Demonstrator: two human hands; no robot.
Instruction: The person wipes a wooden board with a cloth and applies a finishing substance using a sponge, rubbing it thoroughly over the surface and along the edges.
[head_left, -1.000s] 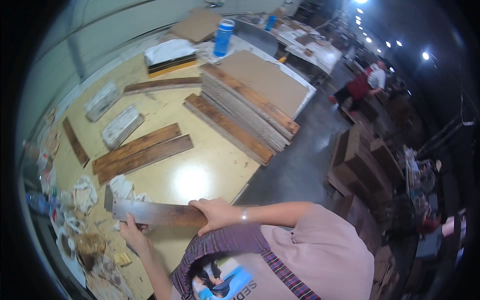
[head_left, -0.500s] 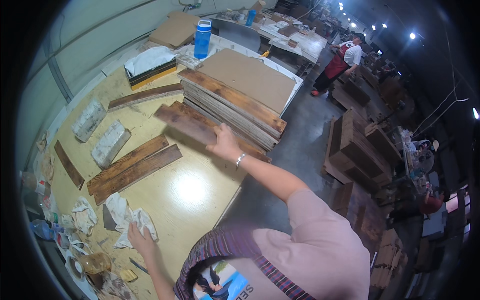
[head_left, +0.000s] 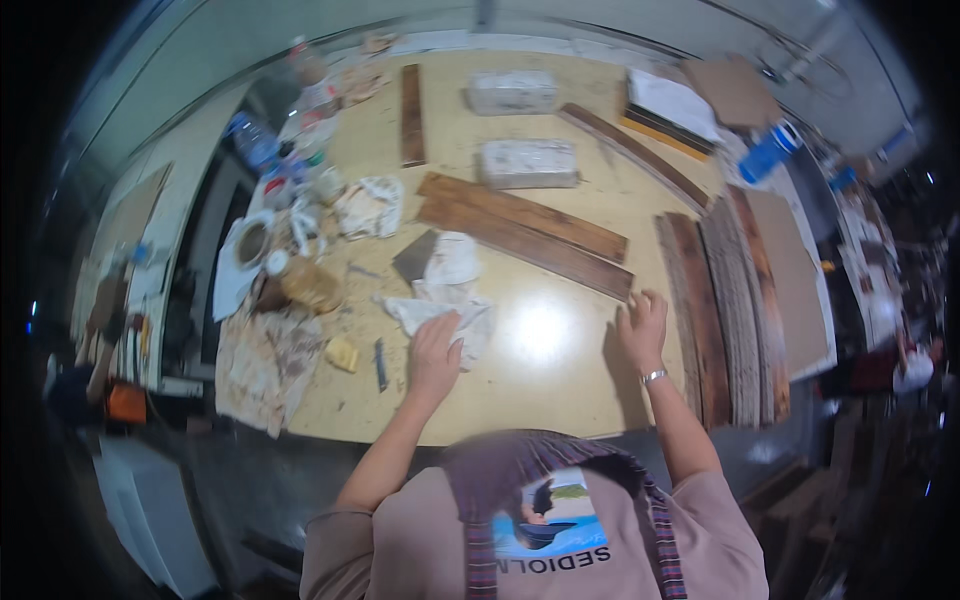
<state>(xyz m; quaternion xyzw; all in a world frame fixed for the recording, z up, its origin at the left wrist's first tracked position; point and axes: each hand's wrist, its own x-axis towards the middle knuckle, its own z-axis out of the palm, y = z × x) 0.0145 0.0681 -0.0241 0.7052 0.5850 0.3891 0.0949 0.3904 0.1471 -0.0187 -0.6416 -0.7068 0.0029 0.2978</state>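
Observation:
My left hand (head_left: 437, 350) rests on the lower edge of a crumpled white cloth (head_left: 462, 262), fingers stretched out and thumb apart. A dark flat square piece (head_left: 413, 257) lies partly beneath that cloth. My right hand (head_left: 645, 325), with a bracelet at the wrist, is held with bent, parted fingers and nothing seen in them. Its fingertips are close to the right end of a brown wooden plank (head_left: 540, 250); whether they touch cannot be made out. Another brown plank (head_left: 535, 215) lies alongside, just beyond. Right of my right hand stands a stack of planks (head_left: 735, 310).
Two whitish wrapped blocks (head_left: 513, 92), a narrow dark strip (head_left: 412, 115) and a long plank (head_left: 635, 155) lie farther back. Bottles, including one with amber liquid (head_left: 305, 283), and stained rags (head_left: 265, 370) crowd the left. A blue bottle (head_left: 768, 152) stands back right.
The view has swung round to the left. My right hand has let go of a plank at the stack and come to the loose planks. My left hand stays at the white cloth.

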